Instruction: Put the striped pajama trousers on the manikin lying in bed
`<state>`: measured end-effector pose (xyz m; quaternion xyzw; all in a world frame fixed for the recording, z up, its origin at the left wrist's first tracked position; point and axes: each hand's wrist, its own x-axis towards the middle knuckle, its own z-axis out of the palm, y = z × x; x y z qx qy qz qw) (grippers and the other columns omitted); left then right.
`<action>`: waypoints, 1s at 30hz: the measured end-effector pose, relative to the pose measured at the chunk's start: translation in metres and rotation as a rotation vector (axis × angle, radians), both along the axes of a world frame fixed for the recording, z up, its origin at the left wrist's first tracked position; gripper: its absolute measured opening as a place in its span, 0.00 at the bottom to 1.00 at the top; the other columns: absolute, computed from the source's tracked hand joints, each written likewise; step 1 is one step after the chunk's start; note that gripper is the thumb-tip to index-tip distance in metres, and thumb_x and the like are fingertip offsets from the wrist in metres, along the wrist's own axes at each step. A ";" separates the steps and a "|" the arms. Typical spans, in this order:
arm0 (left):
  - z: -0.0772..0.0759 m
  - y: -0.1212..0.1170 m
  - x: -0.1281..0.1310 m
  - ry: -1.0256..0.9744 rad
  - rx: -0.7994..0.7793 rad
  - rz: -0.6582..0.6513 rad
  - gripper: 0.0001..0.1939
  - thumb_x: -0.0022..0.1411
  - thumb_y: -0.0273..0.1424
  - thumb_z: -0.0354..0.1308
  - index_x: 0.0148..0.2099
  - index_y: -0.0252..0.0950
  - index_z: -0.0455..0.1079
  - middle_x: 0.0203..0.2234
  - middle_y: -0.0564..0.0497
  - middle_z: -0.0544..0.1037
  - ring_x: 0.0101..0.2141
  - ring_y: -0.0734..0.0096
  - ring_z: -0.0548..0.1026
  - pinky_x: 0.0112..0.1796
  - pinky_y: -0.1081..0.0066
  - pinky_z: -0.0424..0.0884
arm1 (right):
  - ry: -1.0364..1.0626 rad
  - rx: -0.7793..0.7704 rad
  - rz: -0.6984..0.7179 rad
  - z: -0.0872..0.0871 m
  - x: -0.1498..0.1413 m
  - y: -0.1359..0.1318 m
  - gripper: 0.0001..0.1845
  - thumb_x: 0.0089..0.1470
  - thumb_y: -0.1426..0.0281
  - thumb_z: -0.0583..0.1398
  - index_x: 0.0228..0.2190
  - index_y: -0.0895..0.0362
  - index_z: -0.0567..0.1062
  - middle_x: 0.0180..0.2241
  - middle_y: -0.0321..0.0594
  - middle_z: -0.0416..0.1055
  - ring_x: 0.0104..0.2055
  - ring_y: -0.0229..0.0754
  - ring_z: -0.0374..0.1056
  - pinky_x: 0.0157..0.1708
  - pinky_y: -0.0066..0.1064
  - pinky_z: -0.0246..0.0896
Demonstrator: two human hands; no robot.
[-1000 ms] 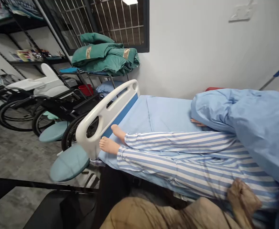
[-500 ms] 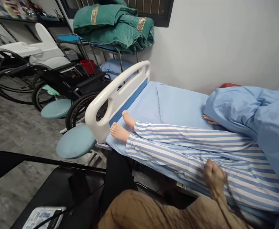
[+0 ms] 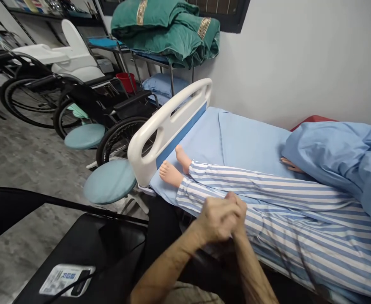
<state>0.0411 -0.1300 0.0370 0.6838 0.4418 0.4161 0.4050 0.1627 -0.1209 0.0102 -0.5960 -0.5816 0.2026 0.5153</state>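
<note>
A figure in blue-and-white striped pyjama trousers [image 3: 293, 211] lies on a hospital bed [image 3: 242, 135], bare feet [image 3: 173, 169] toward the white footboard [image 3: 169, 122]. A light blue quilt [image 3: 340, 156] covers its upper body. My left hand [image 3: 217, 219] and my right hand [image 3: 240, 211] are clasped together just above the near trouser leg at the shin. The left hand's fingers wrap round the right hand, which is mostly hidden. I cannot tell whether they touch the cloth.
Wheelchairs [image 3: 87, 105] and round teal stools [image 3: 109, 181] stand left of the footboard. Folded green blankets [image 3: 169, 29] sit on a metal rack by the wall. A black surface [image 3: 87, 261] with a white label and cable lies at lower left.
My right hand has moved left along the striped leg from the thigh toward the shin. My left hand has come into view and closed round it. The view has shifted a little.
</note>
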 end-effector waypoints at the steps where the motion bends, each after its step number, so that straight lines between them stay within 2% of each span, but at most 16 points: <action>1: -0.001 0.015 -0.003 -0.032 0.023 0.010 0.12 0.62 0.36 0.50 0.34 0.35 0.70 0.27 0.50 0.72 0.28 0.75 0.68 0.33 0.71 0.67 | 0.014 -0.003 0.018 -0.003 -0.009 0.007 0.22 0.60 0.61 0.46 0.16 0.55 0.56 0.14 0.30 0.51 0.19 0.32 0.49 0.22 0.27 0.46; 3: -0.011 0.046 -0.010 -0.086 0.018 0.097 0.13 0.60 0.35 0.48 0.26 0.36 0.64 0.18 0.55 0.64 0.23 0.77 0.62 0.28 0.73 0.61 | 0.043 -0.029 0.056 -0.012 -0.027 0.022 0.22 0.60 0.61 0.46 0.17 0.56 0.57 0.15 0.31 0.54 0.20 0.33 0.50 0.23 0.26 0.46; 4: -0.020 0.060 -0.013 -0.095 -0.011 0.167 0.13 0.60 0.35 0.47 0.24 0.36 0.59 0.17 0.56 0.61 0.22 0.78 0.60 0.27 0.74 0.59 | 0.044 -0.052 0.069 -0.018 -0.035 0.029 0.22 0.60 0.61 0.46 0.17 0.56 0.58 0.15 0.32 0.55 0.20 0.33 0.51 0.24 0.27 0.45; 6: -0.040 0.081 -0.018 -0.027 -0.084 0.217 0.15 0.59 0.35 0.46 0.21 0.37 0.54 0.16 0.57 0.58 0.21 0.78 0.58 0.26 0.75 0.56 | 0.000 -0.096 0.084 -0.029 -0.046 0.042 0.22 0.59 0.61 0.46 0.17 0.56 0.59 0.15 0.33 0.56 0.20 0.33 0.51 0.24 0.27 0.43; 8: -0.058 0.090 -0.020 0.085 -0.080 0.220 0.15 0.59 0.34 0.45 0.21 0.37 0.52 0.16 0.57 0.58 0.22 0.78 0.58 0.27 0.74 0.55 | -0.036 -0.123 0.091 -0.034 -0.049 0.048 0.22 0.59 0.61 0.46 0.17 0.56 0.61 0.15 0.34 0.57 0.20 0.34 0.52 0.24 0.28 0.41; 10: -0.067 0.090 -0.020 0.178 -0.049 0.225 0.15 0.59 0.34 0.44 0.21 0.36 0.53 0.16 0.57 0.59 0.22 0.78 0.58 0.28 0.74 0.54 | -0.042 -0.114 0.103 -0.031 -0.043 0.045 0.21 0.60 0.61 0.46 0.18 0.56 0.61 0.16 0.34 0.57 0.20 0.33 0.52 0.24 0.28 0.41; 13: -0.067 0.085 -0.016 0.220 -0.037 0.246 0.15 0.59 0.35 0.45 0.21 0.36 0.53 0.16 0.57 0.58 0.22 0.78 0.56 0.28 0.74 0.52 | -0.031 -0.076 0.105 -0.025 -0.023 0.030 0.21 0.60 0.63 0.47 0.18 0.56 0.58 0.16 0.32 0.54 0.20 0.33 0.51 0.25 0.28 0.42; 16: -0.059 0.080 -0.003 0.116 -0.052 0.260 0.17 0.59 0.37 0.45 0.21 0.36 0.51 0.16 0.58 0.54 0.22 0.79 0.55 0.27 0.75 0.52 | 0.001 -0.091 0.053 -0.025 -0.001 0.016 0.21 0.60 0.63 0.47 0.17 0.56 0.56 0.15 0.31 0.52 0.19 0.33 0.50 0.25 0.28 0.41; 19: -0.055 0.072 0.023 0.018 -0.039 0.164 0.18 0.59 0.39 0.45 0.21 0.37 0.50 0.16 0.58 0.53 0.21 0.78 0.55 0.26 0.75 0.53 | 0.043 -0.089 0.077 -0.024 0.017 0.008 0.22 0.60 0.62 0.47 0.16 0.56 0.55 0.15 0.30 0.50 0.19 0.33 0.49 0.24 0.29 0.41; 21: -0.057 0.065 0.043 0.059 -0.014 0.103 0.17 0.59 0.38 0.45 0.20 0.37 0.52 0.15 0.57 0.55 0.21 0.78 0.56 0.25 0.75 0.54 | 0.114 -0.060 0.086 -0.021 0.031 0.003 0.22 0.60 0.61 0.47 0.17 0.56 0.55 0.15 0.30 0.50 0.19 0.33 0.49 0.24 0.29 0.42; 25: -0.060 0.055 0.071 0.220 0.053 0.141 0.16 0.55 0.37 0.48 0.19 0.36 0.54 0.14 0.57 0.57 0.20 0.78 0.56 0.26 0.75 0.54 | 0.217 -0.050 -0.067 -0.020 0.071 -0.010 0.23 0.60 0.59 0.46 0.17 0.55 0.56 0.15 0.31 0.51 0.19 0.33 0.50 0.24 0.29 0.44; 27: -0.057 0.051 0.081 0.168 0.038 0.144 0.16 0.55 0.38 0.49 0.19 0.37 0.53 0.14 0.57 0.56 0.20 0.78 0.56 0.25 0.75 0.55 | 0.195 -0.081 -0.124 -0.023 0.090 -0.017 0.24 0.60 0.58 0.46 0.16 0.55 0.55 0.15 0.31 0.51 0.19 0.34 0.50 0.24 0.29 0.44; 30: -0.050 0.044 0.099 0.059 0.002 0.105 0.18 0.57 0.40 0.47 0.19 0.37 0.52 0.14 0.58 0.54 0.20 0.78 0.56 0.25 0.76 0.56 | 0.179 -0.070 -0.119 -0.023 0.111 -0.029 0.24 0.59 0.59 0.47 0.16 0.56 0.55 0.15 0.31 0.51 0.20 0.34 0.50 0.24 0.29 0.43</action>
